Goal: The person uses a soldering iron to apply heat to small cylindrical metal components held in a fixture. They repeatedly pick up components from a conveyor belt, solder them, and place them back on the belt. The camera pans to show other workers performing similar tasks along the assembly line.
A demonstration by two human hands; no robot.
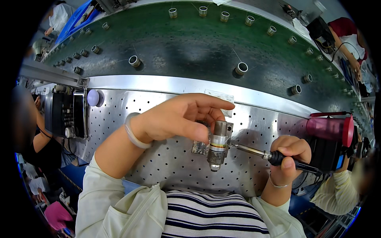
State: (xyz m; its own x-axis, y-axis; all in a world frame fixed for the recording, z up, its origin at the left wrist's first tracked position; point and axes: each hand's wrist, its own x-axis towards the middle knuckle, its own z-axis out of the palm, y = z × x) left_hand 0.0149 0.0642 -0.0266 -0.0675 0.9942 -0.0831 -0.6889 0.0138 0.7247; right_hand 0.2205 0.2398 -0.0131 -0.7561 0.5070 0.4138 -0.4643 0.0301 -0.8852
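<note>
Right hand (291,152) clamped on a soldering iron (266,155), left hand (178,119) grip unclear, mid-frame: apparent soldering at a metal cylinder (218,142) next demands steadiness.

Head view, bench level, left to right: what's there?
Black device → lilac knob → pale bangle → metal cylinder → soldering iron's metal shaft → right hand → pink container. Left hand omitted: overlaps the cylinder's span.

Left hand (174,117): thumb (195,130) and forefinger (216,102) parted, other fingers curled.
Right hand (293,152): closed grip, fingers curled.
Left forearm (113,156): slants far and right.
</note>
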